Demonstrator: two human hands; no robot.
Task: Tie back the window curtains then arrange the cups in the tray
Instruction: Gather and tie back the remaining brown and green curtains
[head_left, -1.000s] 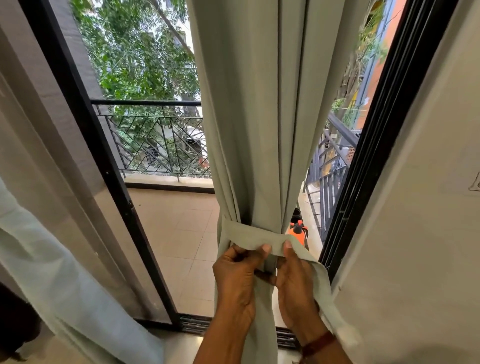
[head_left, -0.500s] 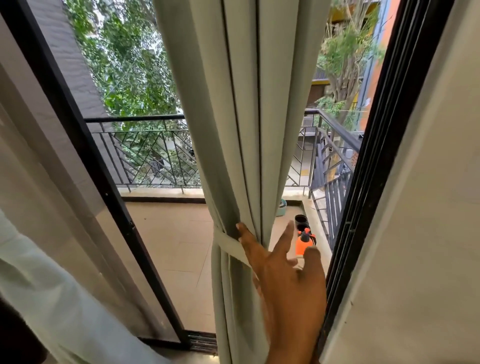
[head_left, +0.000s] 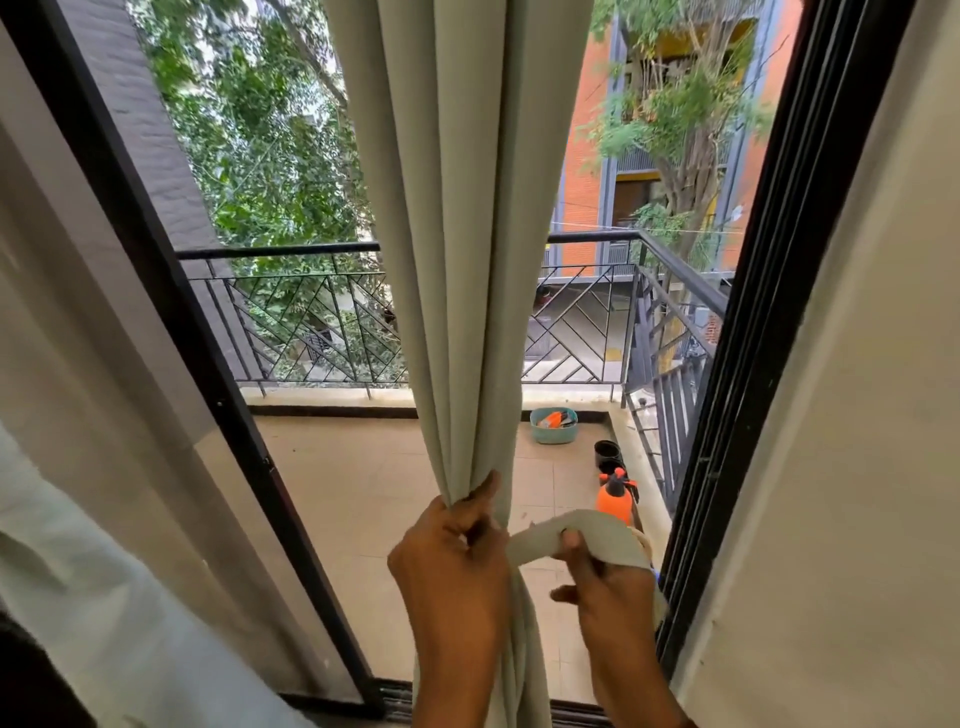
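A pale grey-green curtain (head_left: 462, 234) hangs gathered in the middle of the window. My left hand (head_left: 452, 551) grips the bunched folds low down, fingers curled round them. To its right, my right hand (head_left: 602, 587) pinches a matching fabric tie-back band (head_left: 571, 530), which arcs from the curtain over my fingers toward the window frame. No cups or tray are in view.
A black window frame (head_left: 737, 338) stands right of the curtain, with a cream wall (head_left: 857, 415) beyond. A second pale curtain (head_left: 104, 597) hangs at the lower left. Outside, the tiled balcony holds an orange spray bottle (head_left: 615, 496), black pots (head_left: 607, 452), a teal basket (head_left: 554, 426) and a railing (head_left: 311, 322).
A second ago both hands held the band wrapped round the curtain. Then my right hand alone lay flat on the folds. Now my left hand grips the folds and my right hand holds the band off to the right.
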